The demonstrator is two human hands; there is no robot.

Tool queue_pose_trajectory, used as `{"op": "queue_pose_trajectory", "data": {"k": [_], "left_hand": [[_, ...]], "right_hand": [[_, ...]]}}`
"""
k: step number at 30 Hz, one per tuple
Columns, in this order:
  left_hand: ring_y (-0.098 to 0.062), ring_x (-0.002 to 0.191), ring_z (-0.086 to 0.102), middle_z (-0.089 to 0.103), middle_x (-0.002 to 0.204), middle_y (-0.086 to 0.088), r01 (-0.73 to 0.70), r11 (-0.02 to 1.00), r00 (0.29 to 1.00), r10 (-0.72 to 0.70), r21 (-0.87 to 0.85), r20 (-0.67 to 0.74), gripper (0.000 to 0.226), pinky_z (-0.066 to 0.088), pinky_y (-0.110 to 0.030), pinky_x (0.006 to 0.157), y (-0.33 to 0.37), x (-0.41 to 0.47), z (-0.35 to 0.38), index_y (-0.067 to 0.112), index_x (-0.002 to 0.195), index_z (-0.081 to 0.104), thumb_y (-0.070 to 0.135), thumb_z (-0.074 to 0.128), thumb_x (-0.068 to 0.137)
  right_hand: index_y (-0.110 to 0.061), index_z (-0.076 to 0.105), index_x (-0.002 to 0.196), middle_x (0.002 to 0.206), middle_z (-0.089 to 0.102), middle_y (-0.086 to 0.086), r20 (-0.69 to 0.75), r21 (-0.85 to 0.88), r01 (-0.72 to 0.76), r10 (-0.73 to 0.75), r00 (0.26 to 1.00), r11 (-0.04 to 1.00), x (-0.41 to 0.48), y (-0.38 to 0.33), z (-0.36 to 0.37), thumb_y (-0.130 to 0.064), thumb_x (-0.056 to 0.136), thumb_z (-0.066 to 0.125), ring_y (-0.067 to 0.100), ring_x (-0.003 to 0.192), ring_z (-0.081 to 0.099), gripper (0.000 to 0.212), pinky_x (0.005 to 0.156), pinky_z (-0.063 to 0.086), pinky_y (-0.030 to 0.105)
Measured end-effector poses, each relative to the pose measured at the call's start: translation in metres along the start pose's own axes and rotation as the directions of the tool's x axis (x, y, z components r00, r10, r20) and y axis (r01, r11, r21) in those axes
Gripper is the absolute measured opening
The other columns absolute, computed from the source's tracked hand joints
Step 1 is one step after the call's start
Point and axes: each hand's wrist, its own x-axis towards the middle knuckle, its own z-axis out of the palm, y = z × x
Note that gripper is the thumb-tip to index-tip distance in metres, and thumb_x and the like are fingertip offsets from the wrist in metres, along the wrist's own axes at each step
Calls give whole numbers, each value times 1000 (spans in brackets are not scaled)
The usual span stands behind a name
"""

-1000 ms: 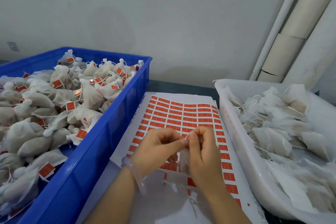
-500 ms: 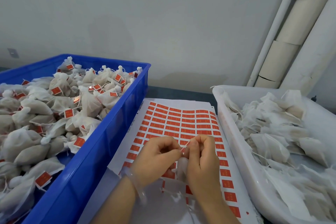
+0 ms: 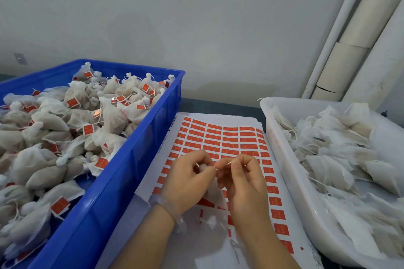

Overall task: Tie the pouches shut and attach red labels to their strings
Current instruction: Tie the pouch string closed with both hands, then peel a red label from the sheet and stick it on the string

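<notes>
My left hand [image 3: 188, 179] and my right hand [image 3: 242, 181] meet over a sheet of red labels [image 3: 220, 140]. Between them hangs a small white pouch [image 3: 213, 192]. The left fingers pinch its gathered neck. The right fingertips pinch its thin string close to the left thumb. Most of the pouch is hidden behind my hands. A blue crate [image 3: 122, 181] on the left holds several tied pouches with red labels [image 3: 87, 129]. On the right, a white tub [image 3: 290, 172] holds several untied pouches [image 3: 332, 159].
A clear bracelet [image 3: 172, 212] sits on my left wrist. Bits of label backing [image 3: 209, 221] lie on the paper below my hands. A grey wall rises behind the table, with white pipes [image 3: 349, 28] at the back right.
My view has tilted up a little, so the crate, tub and sheet sit lower in frame. My hands stay together on the pouch, with the right fingers now pinching the string.
</notes>
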Motion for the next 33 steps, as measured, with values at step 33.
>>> {"op": "queue_pose_trajectory", "data": {"k": [33], "left_hand": [[-2, 77, 56, 55, 69, 14, -228, 974, 974, 227, -5, -23, 12, 47, -6, 62, 0, 0, -6, 29, 72, 53, 22, 45, 78]], "right_hand": [[-15, 56, 86, 68, 66, -1, 91, 257, -32, 9, 996, 966, 5, -19, -13, -33, 84, 46, 12, 64, 64, 20, 69, 54, 22]]}}
